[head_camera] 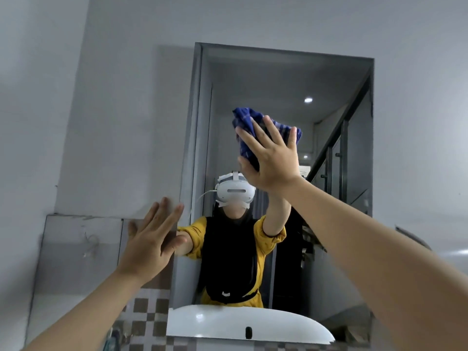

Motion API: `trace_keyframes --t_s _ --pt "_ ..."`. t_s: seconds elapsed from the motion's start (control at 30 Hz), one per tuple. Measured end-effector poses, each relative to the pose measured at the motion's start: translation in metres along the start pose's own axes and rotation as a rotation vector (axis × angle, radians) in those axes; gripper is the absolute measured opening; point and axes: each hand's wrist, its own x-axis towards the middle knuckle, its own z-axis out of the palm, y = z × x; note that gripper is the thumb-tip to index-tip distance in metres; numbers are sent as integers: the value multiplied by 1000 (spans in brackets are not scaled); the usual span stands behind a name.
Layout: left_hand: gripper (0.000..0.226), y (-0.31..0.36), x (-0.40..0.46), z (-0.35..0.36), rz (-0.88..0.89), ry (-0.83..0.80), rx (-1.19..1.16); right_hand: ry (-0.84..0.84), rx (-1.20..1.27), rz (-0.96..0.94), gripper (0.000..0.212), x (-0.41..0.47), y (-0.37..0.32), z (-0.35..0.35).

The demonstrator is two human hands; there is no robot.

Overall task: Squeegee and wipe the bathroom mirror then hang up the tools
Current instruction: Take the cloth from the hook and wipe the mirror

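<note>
Plain grey wall (114, 84) across the upper left of the frame. Glossy grey tile panel (78, 252) at lower left, with brown-and-white checkered tiles (148, 316) just beside it. White basin (222, 323) along the bottom centre.

We look all over for words, numbers, labels and signs, and we find none that we can read. The small white patch (226, 294) low on the black cloth in the tall wall mirror (329, 72) is too little and too blurry for us to tell if it has letters on it.
</note>
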Motion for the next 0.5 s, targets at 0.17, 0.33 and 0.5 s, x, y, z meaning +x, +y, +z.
trace_keyframes --t_s 0.17,0.33,0.5 --pt "70 4 -1 0 -71 -1 1 10 -51 166 59 -24 61 -16" --pt "70 10 -2 0 -118 -12 -1 47 -69 351 57 -51 115 -25" --pt "66 17 -4 0 -156 -4 14 75 -43 572 56 -71 116 -21"
